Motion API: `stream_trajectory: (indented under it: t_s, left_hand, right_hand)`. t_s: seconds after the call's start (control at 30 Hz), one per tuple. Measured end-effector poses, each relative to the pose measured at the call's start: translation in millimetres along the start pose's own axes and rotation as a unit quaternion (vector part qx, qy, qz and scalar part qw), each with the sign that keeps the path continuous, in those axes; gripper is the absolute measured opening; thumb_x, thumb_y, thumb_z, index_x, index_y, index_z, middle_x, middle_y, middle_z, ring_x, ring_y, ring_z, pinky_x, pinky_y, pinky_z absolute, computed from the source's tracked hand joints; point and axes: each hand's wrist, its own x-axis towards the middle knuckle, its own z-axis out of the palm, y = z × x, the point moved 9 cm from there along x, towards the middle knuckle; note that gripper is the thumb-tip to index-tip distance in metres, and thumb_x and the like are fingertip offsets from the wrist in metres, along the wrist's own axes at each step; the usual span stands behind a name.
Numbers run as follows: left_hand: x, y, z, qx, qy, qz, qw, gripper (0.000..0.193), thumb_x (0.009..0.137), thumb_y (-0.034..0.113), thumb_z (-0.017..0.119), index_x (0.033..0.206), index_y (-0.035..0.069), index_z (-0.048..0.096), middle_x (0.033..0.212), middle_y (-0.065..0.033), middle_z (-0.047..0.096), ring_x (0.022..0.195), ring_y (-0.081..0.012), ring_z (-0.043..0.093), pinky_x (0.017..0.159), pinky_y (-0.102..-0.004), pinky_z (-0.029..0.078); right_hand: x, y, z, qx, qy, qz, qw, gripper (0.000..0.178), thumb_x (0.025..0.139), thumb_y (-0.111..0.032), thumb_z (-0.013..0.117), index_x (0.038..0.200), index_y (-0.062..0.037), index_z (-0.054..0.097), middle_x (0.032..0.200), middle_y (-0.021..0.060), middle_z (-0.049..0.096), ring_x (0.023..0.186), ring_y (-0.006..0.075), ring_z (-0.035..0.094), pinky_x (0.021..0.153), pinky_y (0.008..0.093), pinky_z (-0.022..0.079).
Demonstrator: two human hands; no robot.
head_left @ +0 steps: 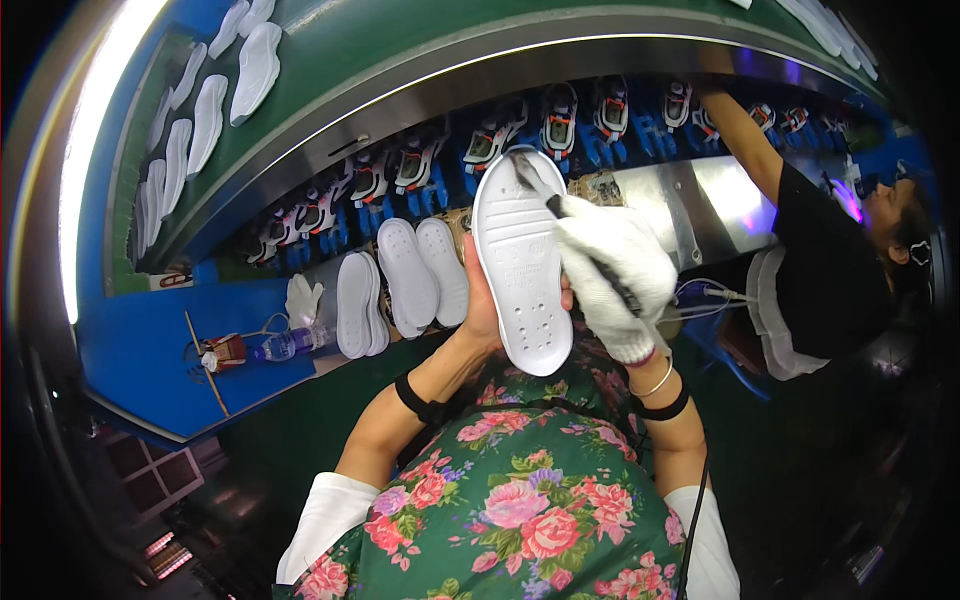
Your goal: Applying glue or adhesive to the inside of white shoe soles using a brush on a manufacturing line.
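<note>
Nearest the camera, a floral apron [520, 510] is filling the bottom of the view, and both forearms are rising out of it toward twelve o'clock. The left hand [480, 315] is gripping a white shoe sole [522, 262] from behind, fingers wrapped around its left edge and clamped on it, tread face turned toward the camera. The sole's long axis is running from about six o'clock at the heel to twelve o'clock at the toe, leaning only slightly.

The right hand [615, 275], wearing a white cotton glove, is sitting at three o'clock from the sole and touching its right edge. Its fingers are closed around a dark-handled brush [560, 215] whose bristles are pressing on the toe end at about eleven o'clock from the glove. So the right hand is the nearer one to the toe, and the brush is lying across the sole.

Beyond, at ten o'clock, more white soles [405, 275] are lying on a blue bench [150, 345]. Farther off, shoes [555, 125] are riding a conveyor, probably on holders, and another person's arm [745, 135] is reaching up at two o'clock.
</note>
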Motion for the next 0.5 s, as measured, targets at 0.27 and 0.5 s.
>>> stream_trajectory:
  t_s: [0.27, 0.5]
  left_hand:
    - [-11, 22, -29, 0.260, 0.218, 0.056, 0.939, 0.094, 0.093, 0.083, 0.022, 0.155, 0.013, 0.033, 0.148, -0.0120, 0.050, 0.133, -0.0289, 0.052, 0.114, -0.0435, 0.042]
    - [-10, 20, -45, -0.047, 0.066, 0.032, 0.996, 0.100, 0.089, 0.086, 0.028, 0.151, 0.009, 0.038, 0.142, -0.0141, 0.054, 0.122, -0.0290, 0.060, 0.102, -0.0444, 0.051]
  right_hand:
    - [-9, 6, 10, 0.102, -0.050, 0.051, 0.992, 0.021, 0.077, -0.005, 0.076, 0.099, -0.0047, 0.077, 0.102, 0.0134, 0.076, 0.088, 0.0282, 0.072, 0.080, 0.0363, 0.056]
    - [-28, -15, 30, 0.135, -0.134, -0.029, 0.981, 0.023, 0.076, -0.007, 0.075, 0.099, -0.0054, 0.076, 0.103, 0.0123, 0.075, 0.090, 0.0294, 0.071, 0.077, 0.0373, 0.057]
